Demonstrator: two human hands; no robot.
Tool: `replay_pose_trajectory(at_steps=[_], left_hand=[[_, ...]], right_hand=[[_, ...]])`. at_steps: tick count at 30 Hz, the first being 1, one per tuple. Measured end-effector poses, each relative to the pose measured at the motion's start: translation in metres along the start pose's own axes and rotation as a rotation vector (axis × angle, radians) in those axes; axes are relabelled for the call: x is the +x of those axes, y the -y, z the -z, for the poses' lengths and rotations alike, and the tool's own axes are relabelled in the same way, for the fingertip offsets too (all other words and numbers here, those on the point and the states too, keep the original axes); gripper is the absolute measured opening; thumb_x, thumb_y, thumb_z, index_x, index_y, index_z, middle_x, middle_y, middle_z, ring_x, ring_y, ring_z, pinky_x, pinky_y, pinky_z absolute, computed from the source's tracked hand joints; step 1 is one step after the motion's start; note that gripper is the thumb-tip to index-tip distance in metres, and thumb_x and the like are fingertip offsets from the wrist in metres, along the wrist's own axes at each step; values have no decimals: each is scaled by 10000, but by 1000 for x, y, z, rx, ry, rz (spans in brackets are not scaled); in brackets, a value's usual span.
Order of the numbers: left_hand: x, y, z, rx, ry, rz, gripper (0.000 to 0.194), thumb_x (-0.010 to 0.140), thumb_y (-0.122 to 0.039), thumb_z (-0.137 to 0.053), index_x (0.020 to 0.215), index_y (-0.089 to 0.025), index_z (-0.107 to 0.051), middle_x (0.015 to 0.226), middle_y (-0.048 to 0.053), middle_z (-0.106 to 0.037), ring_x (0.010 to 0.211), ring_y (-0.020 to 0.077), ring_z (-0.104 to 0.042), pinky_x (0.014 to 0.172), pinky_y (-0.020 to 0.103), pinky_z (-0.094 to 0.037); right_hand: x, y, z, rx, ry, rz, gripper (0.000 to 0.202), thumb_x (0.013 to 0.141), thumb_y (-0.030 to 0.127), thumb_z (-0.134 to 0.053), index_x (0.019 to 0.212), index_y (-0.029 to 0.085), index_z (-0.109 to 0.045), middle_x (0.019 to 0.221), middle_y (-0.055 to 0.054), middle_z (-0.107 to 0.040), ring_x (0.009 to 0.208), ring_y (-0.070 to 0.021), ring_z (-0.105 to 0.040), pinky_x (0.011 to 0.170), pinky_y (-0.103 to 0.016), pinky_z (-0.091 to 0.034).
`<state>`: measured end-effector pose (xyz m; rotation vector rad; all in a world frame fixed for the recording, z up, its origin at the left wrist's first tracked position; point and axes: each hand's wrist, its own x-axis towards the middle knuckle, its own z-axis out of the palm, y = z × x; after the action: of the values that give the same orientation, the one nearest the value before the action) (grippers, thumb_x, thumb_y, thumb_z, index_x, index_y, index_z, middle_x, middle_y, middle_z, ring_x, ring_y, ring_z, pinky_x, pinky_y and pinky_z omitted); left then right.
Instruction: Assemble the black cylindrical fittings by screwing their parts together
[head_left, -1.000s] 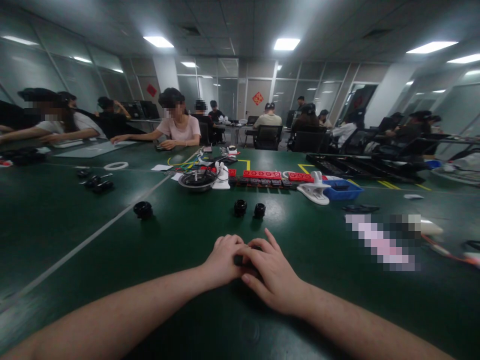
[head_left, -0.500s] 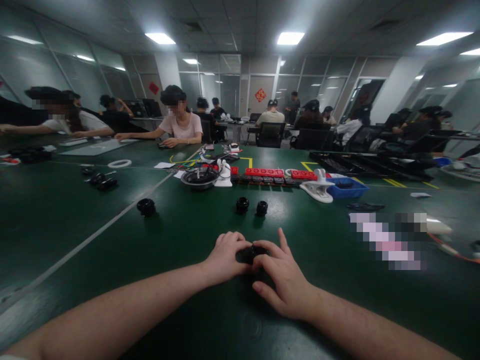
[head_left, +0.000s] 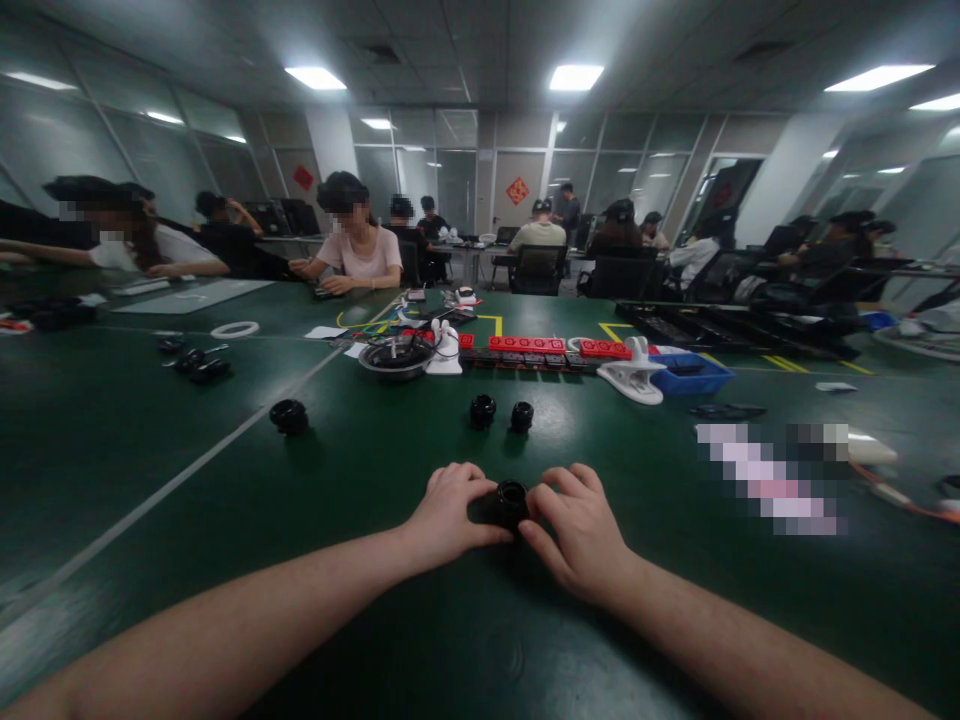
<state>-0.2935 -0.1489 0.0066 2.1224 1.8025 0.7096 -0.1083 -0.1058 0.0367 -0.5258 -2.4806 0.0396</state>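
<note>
A black, round, hollow fitting (head_left: 511, 492) stands on the green table in front of me, its ring-shaped opening facing up. My left hand (head_left: 454, 510) grips it from the left, fingers behind and thumb in front. From the right, the curled fingertips and thumb of my right hand (head_left: 574, 525) pinch its side. The lower part of the fitting is dark and partly covered by my hands. Beyond them stand two similar black fittings, a larger one (head_left: 482, 411) and a smaller one (head_left: 522, 416). Another black fitting (head_left: 289, 416) sits farther left.
Farther back are a bowl with black parts (head_left: 397, 355), red power strips (head_left: 526, 344), a white clip stand (head_left: 636, 375) and a blue bin (head_left: 690, 372). Several black parts (head_left: 199, 364) and a white ring (head_left: 235, 329) lie left. Other people sit at tables beyond.
My right hand has shifted right, from over the top of the fitting to its side, and its raised finger has curled in. The fitting's round opening now shows. My left hand stays put.
</note>
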Motion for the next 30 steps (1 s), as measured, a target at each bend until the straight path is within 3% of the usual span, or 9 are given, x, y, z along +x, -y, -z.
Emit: replay_pose_trajectory(at_steps=[13,25,30], left_hand=[[1,-5,4,15,38,28,453,606,-571,-573,924,-248,-584,903,10,-492,863,192,-427,772,340,-322],[1,-7,2,32,40,6,335,621,-409,-612,905,-232,-584,911,10,-495,868,188,-428,777,339,-325],[0,-9,4,39,62,16,325,630,-368,-600,928,-240,-572,932,9,-489,881,190,-426,786,336,-330]], right_hand=[[9,2,-2,-116,114,-125,251,758,402,-449,737,157,-501,686,-36,-506,693,-172,-415,687,-331,-277],[16,7,-9,-146,123,-175,360,676,498,-539,784,156,-506,721,-42,-512,709,-186,-426,656,-318,-304],[16,8,-12,-125,110,-181,287,692,417,-535,808,156,-510,747,-44,-519,727,-187,-429,669,-323,-318]])
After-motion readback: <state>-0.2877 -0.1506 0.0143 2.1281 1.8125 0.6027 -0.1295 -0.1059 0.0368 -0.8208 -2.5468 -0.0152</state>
